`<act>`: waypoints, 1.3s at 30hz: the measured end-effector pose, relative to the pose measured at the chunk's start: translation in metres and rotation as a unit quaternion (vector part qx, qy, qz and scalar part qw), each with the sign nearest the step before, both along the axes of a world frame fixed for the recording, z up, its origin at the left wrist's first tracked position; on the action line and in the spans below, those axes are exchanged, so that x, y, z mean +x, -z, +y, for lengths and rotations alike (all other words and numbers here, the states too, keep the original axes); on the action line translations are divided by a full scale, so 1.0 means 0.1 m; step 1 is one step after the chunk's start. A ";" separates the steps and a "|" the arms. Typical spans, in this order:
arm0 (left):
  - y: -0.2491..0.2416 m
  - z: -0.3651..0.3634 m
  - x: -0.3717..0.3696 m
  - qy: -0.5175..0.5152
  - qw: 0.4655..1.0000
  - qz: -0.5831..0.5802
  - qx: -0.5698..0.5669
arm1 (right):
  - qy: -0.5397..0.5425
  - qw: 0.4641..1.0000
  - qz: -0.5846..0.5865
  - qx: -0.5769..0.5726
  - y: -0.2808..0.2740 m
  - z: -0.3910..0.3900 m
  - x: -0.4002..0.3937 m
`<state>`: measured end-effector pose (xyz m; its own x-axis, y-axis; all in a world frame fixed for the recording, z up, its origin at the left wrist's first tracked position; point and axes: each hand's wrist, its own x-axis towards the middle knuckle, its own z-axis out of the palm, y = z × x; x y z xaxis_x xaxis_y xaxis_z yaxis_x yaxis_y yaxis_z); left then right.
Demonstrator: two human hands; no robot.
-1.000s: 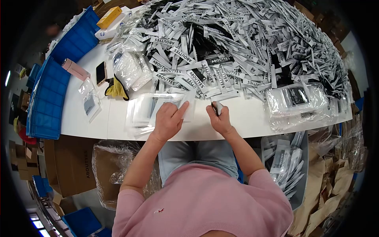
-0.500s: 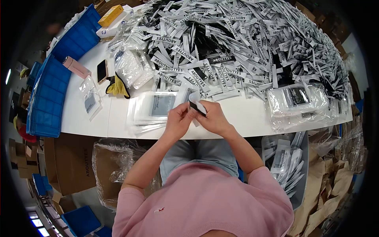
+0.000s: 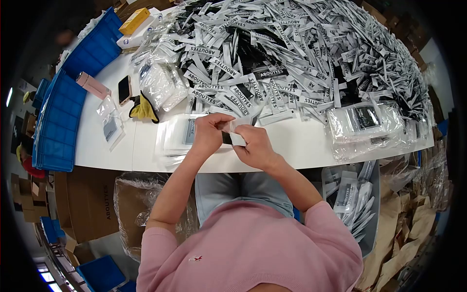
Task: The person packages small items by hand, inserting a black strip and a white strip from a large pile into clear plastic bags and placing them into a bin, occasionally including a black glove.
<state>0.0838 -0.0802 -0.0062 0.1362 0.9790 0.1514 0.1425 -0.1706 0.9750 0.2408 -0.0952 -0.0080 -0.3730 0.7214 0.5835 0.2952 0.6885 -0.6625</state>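
Observation:
My left hand pinches the edge of a clear plastic bag above the front of the white table. Beside it, my right hand grips black-and-white packets at the mouth of the bag; how many is unclear. A stack of flat clear bags with grey labels lies just left of my hands, partly covered by my left hand. Behind both hands spreads a large heap of slim white and black packets.
Blue crates line the left edge. Nearby are a pink bottle, a phone and a yellow-black glove. Wrapped bags lie at the right. A grey bin with filled bags stands below the table's edge.
My left hand has moved left and up, and my hands are slightly farther apart. The bag and packets between them have turned, showing a white face.

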 end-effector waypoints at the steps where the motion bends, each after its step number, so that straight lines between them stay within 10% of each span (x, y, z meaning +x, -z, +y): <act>1: -0.06 0.01 0.01 -0.006 0.999 0.034 -0.005 | 0.006 1.000 0.018 0.006 -0.01 0.04 0.00; 4: -0.24 -0.07 -0.01 0.055 0.966 0.238 0.089 | -0.001 0.998 0.000 0.059 -0.05 0.16 0.07; 5: -0.31 -0.10 0.03 -0.090 0.965 0.237 0.075 | 0.039 0.998 -0.028 0.050 -0.01 0.24 0.14; 7: -0.29 0.03 -0.02 -0.126 0.877 0.271 0.377 | 0.107 0.993 -0.024 0.054 0.07 0.32 0.09; 17: -0.16 0.04 0.14 -0.120 0.886 0.264 0.363 | 0.048 0.998 -0.014 -0.035 0.30 0.35 -0.09; 19: -0.05 -0.02 0.26 -0.105 0.868 0.296 0.384 | -0.015 0.965 0.141 -0.219 0.34 0.30 -0.12; 21: -0.08 0.03 0.18 -0.136 0.884 0.301 0.332 | -0.111 0.825 0.213 -0.511 0.24 0.32 -0.15; 24: -0.04 0.09 0.02 -0.193 0.909 0.323 0.178 | -0.004 0.912 0.182 -0.368 0.15 0.10 -0.28; 26: -0.01 0.02 0.08 -0.049 0.866 0.308 0.390 | 0.059 0.971 0.164 -0.161 0.30 0.18 -0.28; 29: -0.06 -0.12 0.10 -0.055 0.890 0.337 0.303 | -0.074 0.889 0.178 -0.416 0.24 0.21 -0.11; 31: -0.20 -0.16 0.04 -0.066 0.927 0.336 0.153 | -0.110 0.866 0.273 -0.404 0.17 0.19 -0.14; 34: -0.18 -0.20 0.17 -0.004 0.869 0.361 0.339 | 0.016 0.941 0.240 -0.238 0.17 0.20 -0.19; 39: -0.59 -0.18 0.00 0.066 0.912 0.325 0.242 | -0.019 0.949 0.185 -0.253 0.17 0.27 -0.08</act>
<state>0.0840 -0.0979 0.0528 0.4638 0.7871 0.4067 0.6108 -0.6166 0.4968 0.2332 -0.0684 -0.0248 -0.2425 0.9342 0.2617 -0.0406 0.2598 -0.9648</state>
